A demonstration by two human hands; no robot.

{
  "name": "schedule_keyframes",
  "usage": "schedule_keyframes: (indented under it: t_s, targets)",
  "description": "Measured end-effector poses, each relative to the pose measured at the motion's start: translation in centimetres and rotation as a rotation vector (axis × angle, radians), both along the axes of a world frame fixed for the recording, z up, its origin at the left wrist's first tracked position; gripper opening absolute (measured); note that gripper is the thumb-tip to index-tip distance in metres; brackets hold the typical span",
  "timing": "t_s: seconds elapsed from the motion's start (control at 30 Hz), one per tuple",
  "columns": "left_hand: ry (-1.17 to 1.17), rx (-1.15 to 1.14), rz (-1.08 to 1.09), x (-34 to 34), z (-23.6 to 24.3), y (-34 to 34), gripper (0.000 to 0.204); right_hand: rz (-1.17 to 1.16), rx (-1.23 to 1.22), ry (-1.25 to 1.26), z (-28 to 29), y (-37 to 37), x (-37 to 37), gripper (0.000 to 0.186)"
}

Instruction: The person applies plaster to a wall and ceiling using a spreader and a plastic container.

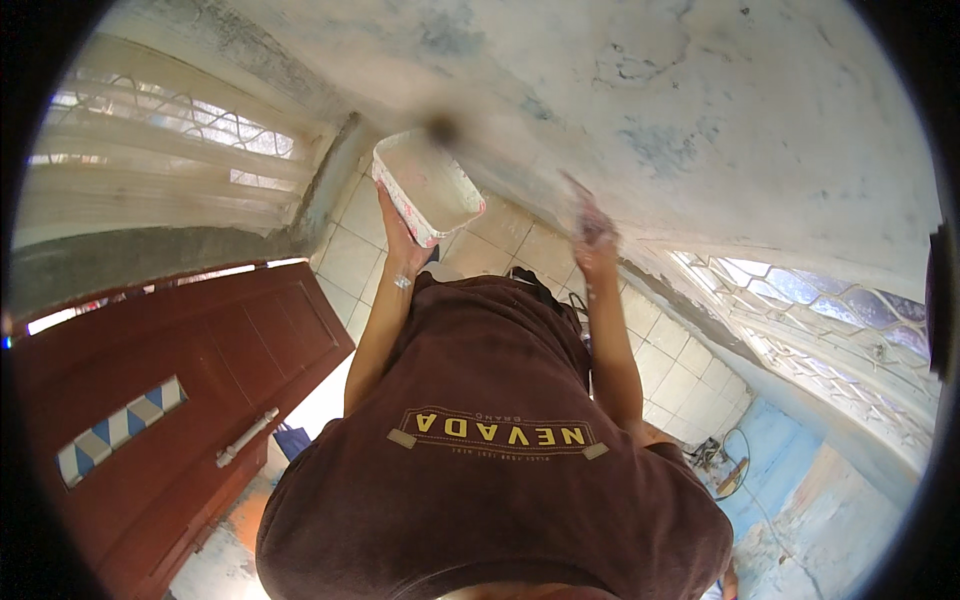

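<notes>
A white rectangular tub [407,207], its outside smeared with pink, is tilted up in front of me near the wall corner. My left hand [398,238] is closed around its near side, with the thumb or fingers along the wall of the tub. Whitish material coats the inside. My right hand [597,250], blurred by motion, grips a thin-bladed scraper [577,187] close to the patchy white wall [640,120]. The scraper shows almost edge-on, and whether it touches the wall I cannot tell. White smears mark my right forearm.
At left hangs a reddish-brown door [170,370] with a handle, below a slatted window [170,140]. A grilled window [830,310] is at right. Pale tiles [655,365] cover the floor. Cables and small items [720,460] lie by a blue wall at the lower right.
</notes>
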State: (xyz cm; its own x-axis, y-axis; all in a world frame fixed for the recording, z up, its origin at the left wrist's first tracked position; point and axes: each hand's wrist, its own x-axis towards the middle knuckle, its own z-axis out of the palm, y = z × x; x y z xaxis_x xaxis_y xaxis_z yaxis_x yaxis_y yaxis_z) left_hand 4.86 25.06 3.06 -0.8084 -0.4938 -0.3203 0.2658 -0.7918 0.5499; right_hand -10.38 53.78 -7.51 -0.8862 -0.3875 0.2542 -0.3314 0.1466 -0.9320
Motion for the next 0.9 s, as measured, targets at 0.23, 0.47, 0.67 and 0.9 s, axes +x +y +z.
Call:
schedule_keyframes:
  t_s: [0.23,0.47,0.67,0.9]
  targets:
    - [-0.014,0.041,0.057,2.0,-0.4,3.0,0.074,-0.146,-1.110,-1.239,2.3,-13.2,-3.4,0.040]
    - [-0.011,0.058,0.048,2.2,0.6,5.6,0.075,0.179,-1.583,-1.587,19.5,-6.4,-6.3,0.035]
    - [0.066,0.096,0.033,2.2,1.5,6.5,0.074,0.225,-1.560,-1.444,12.8,-1.1,-3.3,0.033]
    - [0.004,0.112,0.014,1.8,-0.4,4.5,0.074,-0.102,-0.809,-1.295,-1.9,-10.3,-3.3,0.030]
